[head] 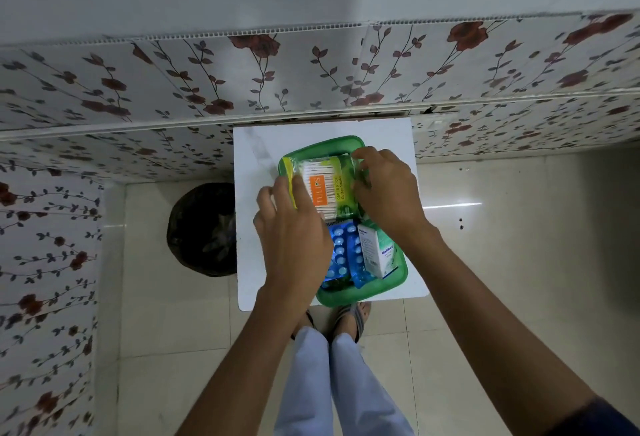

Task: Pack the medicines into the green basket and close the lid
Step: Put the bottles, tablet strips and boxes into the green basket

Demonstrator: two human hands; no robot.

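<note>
A green basket (363,295) stands on a small white table (258,158). Inside its near half lie blue blister strips (341,252) and a white and green medicine box (379,252). A green and orange pack of cotton swabs (323,186) rests over the basket's far half. My left hand (292,238) grips the pack's left edge, fingers curled around it. My right hand (388,189) holds the pack's right side, fingertips on its top corner. I cannot pick out a lid.
A dark bin with a black liner (202,231) stands on the tiled floor just left of the table. A wall with flowered panels rises behind the table and to the left. My feet in sandals (349,318) are at the table's near edge.
</note>
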